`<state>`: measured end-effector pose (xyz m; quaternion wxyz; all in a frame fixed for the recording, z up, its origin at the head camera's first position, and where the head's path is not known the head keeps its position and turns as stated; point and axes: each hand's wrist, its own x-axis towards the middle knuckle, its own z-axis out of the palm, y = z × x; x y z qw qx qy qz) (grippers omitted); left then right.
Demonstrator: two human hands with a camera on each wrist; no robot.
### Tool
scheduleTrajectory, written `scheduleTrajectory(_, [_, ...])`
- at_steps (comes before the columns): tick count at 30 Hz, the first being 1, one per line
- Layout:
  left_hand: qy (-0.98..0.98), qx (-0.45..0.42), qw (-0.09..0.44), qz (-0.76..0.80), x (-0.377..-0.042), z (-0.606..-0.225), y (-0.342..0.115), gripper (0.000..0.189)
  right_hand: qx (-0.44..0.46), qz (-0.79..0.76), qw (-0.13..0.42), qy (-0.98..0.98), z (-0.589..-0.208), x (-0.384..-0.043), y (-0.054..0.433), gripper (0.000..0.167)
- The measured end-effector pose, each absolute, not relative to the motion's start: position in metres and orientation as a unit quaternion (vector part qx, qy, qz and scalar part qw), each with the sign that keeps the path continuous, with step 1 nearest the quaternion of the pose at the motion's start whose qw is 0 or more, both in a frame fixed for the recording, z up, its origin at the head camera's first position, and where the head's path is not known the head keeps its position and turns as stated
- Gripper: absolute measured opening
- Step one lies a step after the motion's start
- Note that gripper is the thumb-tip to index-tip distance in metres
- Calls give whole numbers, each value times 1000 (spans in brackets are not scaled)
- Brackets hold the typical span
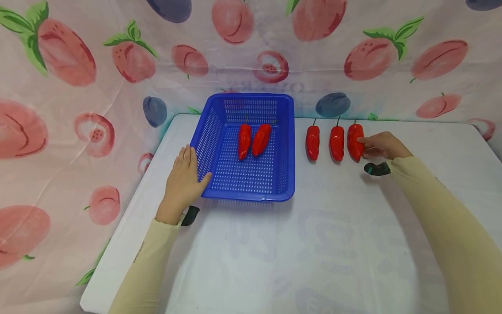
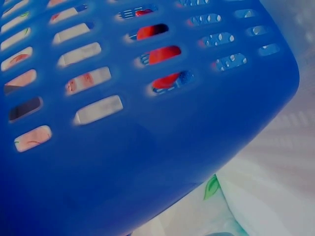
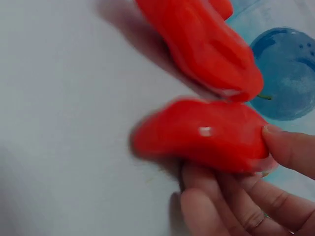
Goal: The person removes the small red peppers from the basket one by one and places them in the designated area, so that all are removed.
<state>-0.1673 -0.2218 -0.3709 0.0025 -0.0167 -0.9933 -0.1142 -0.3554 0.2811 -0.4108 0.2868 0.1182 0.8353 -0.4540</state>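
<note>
A blue plastic basket (image 1: 291, 174) with slotted walls stands on the table, holding two red peppers, one upright in line (image 1: 244, 141) and one slanted (image 1: 261, 139). My left hand (image 1: 183, 181) rests on the basket's left side, fingers straight and thumb at the rim. The left wrist view shows only the basket's wall (image 2: 147, 142). To the basket's right, a red pepper (image 1: 312, 143) and another (image 1: 336, 144) lie side by side. My right hand (image 1: 386, 145) pinches the rightmost red pepper (image 1: 354, 141), thumb and fingers on it in the right wrist view.
The white table (image 1: 313, 244) extends in front of the basket and to the right. A fruit-patterned cloth (image 1: 251, 56) hangs behind the table and along its left side. Dark straps (image 1: 377, 168) sit at both wrists.
</note>
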Motion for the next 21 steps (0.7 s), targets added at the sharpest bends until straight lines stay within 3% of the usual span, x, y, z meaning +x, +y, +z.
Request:
scheduleTrajectory(12, [-994, -16, 5, -110, -168, -369, -222, 82, 98, -490, 310, 809, -414, -355, 290, 77])
scheduleTrajectory(21, [-994, -14, 2, -108, -167, -368, -221, 81, 132, -555, 344, 746, -417, -357, 298, 84])
